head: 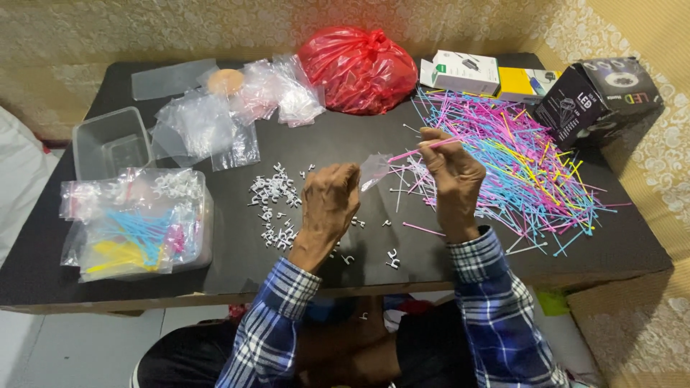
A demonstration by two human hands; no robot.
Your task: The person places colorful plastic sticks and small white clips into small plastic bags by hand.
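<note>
Your right hand (451, 176) is raised above the black table (625, 244), its fingertips pinching a pink cable tie (424, 149) that lies almost level and points toward your left. Your left hand (330, 197) is curled into a loose fist just beside it, and it grips the edge of a small clear plastic bag (374, 170) that hangs between the two hands; the tip of the pink tie is at the bag's mouth. Behind and to the right of your right hand spreads a big heap of pink, blue and yellow cable ties (525, 158). In front of your left hand, small white cable clips (273, 205) lie scattered on the tabletop. Further left, a clear tub (205, 215) holds filled bags (133, 230) of ties and clips, and a tied red plastic bag (359, 68) sits at the far edge.
</note>
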